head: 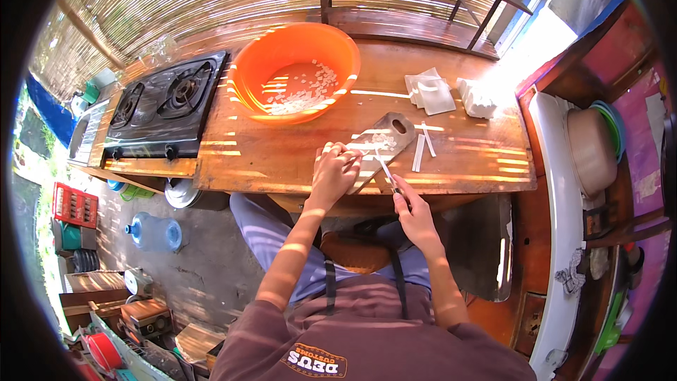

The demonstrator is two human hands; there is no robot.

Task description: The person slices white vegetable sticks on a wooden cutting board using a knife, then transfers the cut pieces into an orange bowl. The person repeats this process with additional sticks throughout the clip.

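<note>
My right hand grips a knife, its blade reaching up over a wooden cutting board. A small heap of white cut pieces lies on the board. My left hand rests at the board's left edge, fingers bent at a pale strip; how firmly it is held is hard to see. Right of the board lie a few white strips. Further back are thin white square sheets and a thicker white stack. An orange plastic basin holds many small white squares.
A two-burner gas stove stands left of the basin. Behind the table is a wooden shelf rack against a bamboo screen. A blue water jug lies on the floor at left. A white counter runs along the right.
</note>
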